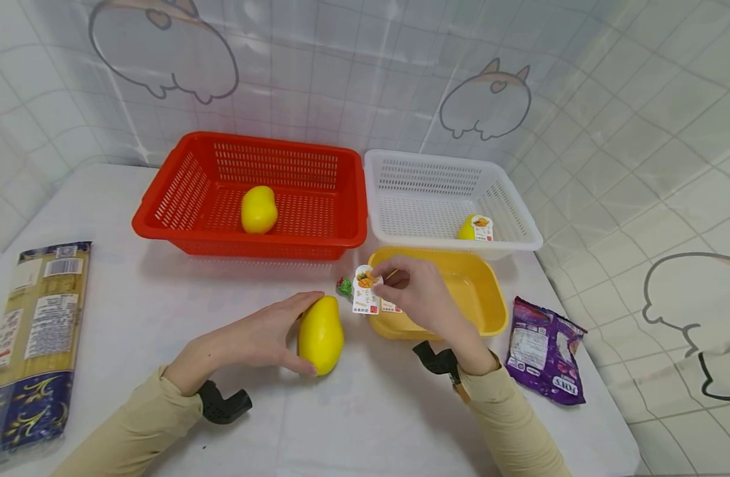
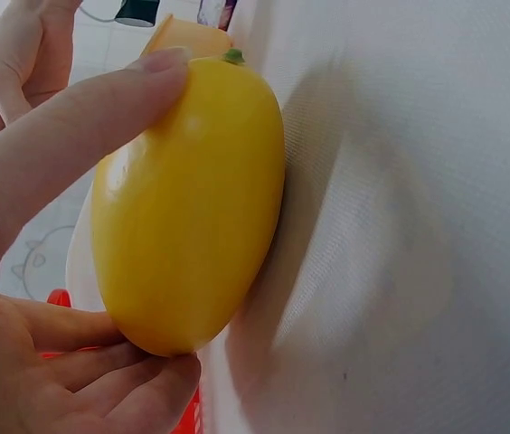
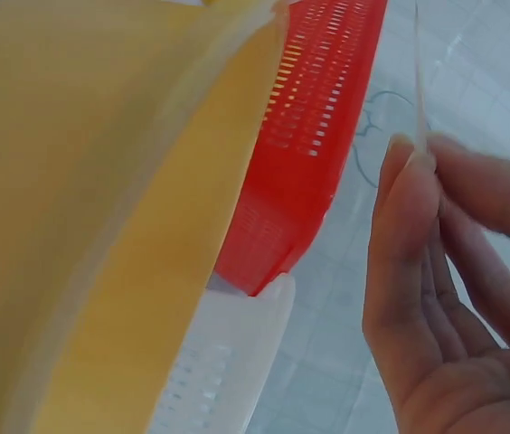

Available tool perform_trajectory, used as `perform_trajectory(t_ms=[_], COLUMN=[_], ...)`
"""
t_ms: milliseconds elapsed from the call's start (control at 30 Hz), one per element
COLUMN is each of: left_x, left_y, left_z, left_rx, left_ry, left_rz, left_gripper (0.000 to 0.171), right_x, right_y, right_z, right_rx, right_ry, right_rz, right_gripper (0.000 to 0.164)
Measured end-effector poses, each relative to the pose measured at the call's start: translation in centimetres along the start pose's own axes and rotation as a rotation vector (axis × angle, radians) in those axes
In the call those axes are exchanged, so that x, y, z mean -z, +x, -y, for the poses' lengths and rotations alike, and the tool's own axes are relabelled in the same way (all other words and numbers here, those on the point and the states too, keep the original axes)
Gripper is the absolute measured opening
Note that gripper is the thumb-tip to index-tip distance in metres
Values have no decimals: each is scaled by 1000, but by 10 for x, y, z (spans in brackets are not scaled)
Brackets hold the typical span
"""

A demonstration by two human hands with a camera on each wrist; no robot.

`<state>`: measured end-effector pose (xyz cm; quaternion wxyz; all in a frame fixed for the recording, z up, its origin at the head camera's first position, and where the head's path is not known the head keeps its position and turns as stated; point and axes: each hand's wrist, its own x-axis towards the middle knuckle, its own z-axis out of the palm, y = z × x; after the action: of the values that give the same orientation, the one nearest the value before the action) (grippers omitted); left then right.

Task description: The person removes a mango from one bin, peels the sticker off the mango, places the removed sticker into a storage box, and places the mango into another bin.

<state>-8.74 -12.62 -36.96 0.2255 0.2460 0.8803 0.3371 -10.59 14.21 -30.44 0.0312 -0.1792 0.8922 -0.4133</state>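
My left hand [image 1: 246, 338] grips a yellow mango [image 1: 321, 336] on the white table, thumb on the near side and fingers around the far end. The left wrist view shows the smooth mango [image 2: 192, 199] with a small green stem tip. Between thumb and fingertips my right hand [image 1: 427, 295] pinches a white label [image 1: 362, 295] printed with a mango picture and characters. It appears edge-on as a thin label [image 3: 420, 86] in the right wrist view. Behind the held one, a similar label [image 1: 389, 307] shows partly at the left side of the yellow basin [image 1: 497, 308].
A red basket [image 1: 258, 246] at the back holds one mango [image 1: 260, 210]. Beside it, a white basket [image 1: 401, 233] contains a labelled mango [image 1: 468, 228]. Noodles in a long package [image 1: 40, 331] lie left; a purple snack bag [image 1: 546, 351] lies right. A small green-and-red item [image 1: 344, 286] sits behind the label.
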Motion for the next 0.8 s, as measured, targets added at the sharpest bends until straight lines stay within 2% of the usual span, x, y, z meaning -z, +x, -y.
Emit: perform_trajectory(t_ms=[233,800], left_x=[1,1], left_y=[0,-1], left_z=[1,1], left_rx=[-5,-8], left_ry=[-14,-3], left_rz=[1,-3], left_gripper=[115,113], right_x=[9,29], right_y=[-1,10], right_z=[1,-10], right_rx=[-38,-7], right_ry=[62,-23], right_rz=[68,134], right_gripper=[19,18])
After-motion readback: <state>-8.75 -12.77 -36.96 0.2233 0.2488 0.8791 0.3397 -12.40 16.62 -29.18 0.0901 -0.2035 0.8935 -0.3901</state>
